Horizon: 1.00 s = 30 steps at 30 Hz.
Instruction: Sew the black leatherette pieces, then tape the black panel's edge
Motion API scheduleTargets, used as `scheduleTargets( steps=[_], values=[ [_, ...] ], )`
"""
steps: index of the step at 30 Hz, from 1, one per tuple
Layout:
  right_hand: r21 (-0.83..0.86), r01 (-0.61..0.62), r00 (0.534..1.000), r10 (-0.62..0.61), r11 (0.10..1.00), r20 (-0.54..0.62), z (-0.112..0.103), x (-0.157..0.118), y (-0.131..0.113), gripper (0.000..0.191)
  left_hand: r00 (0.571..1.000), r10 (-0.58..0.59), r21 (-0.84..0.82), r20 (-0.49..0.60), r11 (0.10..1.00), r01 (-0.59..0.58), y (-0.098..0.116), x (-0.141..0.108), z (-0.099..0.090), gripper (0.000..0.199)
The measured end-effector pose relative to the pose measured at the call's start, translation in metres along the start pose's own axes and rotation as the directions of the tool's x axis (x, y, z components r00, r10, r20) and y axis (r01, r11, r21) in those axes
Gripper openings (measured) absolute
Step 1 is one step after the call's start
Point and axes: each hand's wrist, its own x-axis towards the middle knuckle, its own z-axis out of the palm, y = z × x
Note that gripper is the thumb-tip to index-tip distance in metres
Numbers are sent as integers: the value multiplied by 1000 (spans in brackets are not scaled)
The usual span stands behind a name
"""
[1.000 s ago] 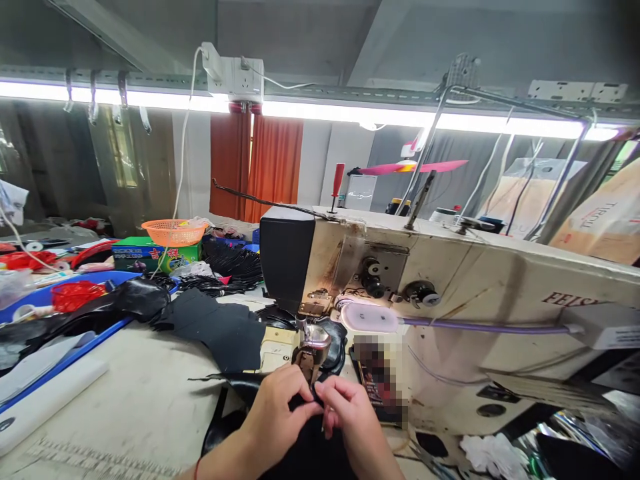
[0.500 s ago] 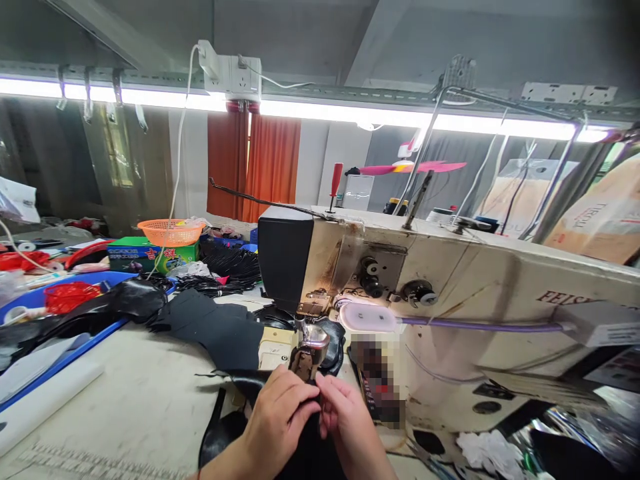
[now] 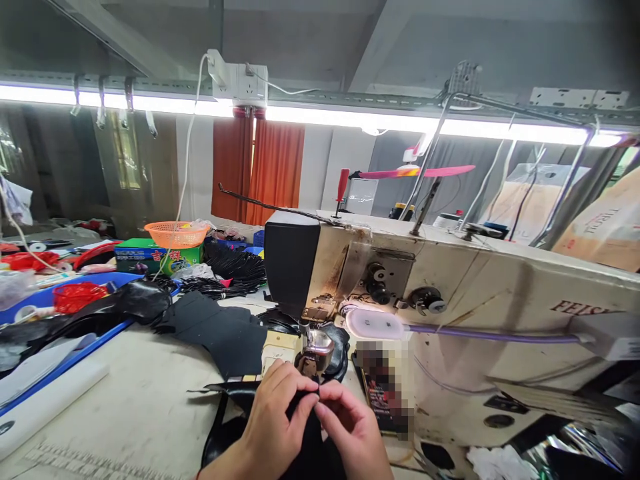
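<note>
Just in front of the presser foot of a sewing machine [image 3: 320,343], my left hand [image 3: 280,410] pinches the edge of a black piece of material [image 3: 313,443]. My right hand [image 3: 353,423] has thumb and fingers closed on the same edge, its fingertips beside those of my left hand. The black material hangs down below both hands. More glossy black pieces [image 3: 225,433] lie left of my left wrist. Flat black pieces [image 3: 235,340] are spread on the table left of the machine.
On the left stand a blue tray [image 3: 120,327] with red mesh and black pieces, a green box [image 3: 130,257] and an orange basket [image 3: 177,235]. A white roll [image 3: 55,407] lies at front left. A blurred dark object [image 3: 383,393] is right of my hands, with crumpled white material [image 3: 495,463] at lower right.
The view has shifted slightly, so the scene sits further right and lower. My right hand's fingers have changed position, with thumb and index finger now bent toward my left fingertips at the edge.
</note>
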Motion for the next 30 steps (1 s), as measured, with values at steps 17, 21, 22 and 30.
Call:
scheduleTargets(
  steps=[17, 21, 22, 30],
  values=[
    [-173, 97, 995, -101, 980, -16, 6, -2, -1, 20, 983, -111, -24, 147, 993, 116, 4, 5, -13, 12],
    [-296, 124, 992, -123, 947, 21, 4, -3, -9, 18, 983, -109, -17, 149, 993, 113, 4, 2, -11, 13],
    [-305, 129, 991, -136, 943, -1, 4, -3, -10, 17, 982, -110, -13, 155, 993, 113, 5, 3, -11, 12],
    [-321, 137, 989, -146, 937, -4, 1, -1, -4, 14, 896, -236, -8, 375, 966, 258, 1, 12, -20, 8]
  ],
)
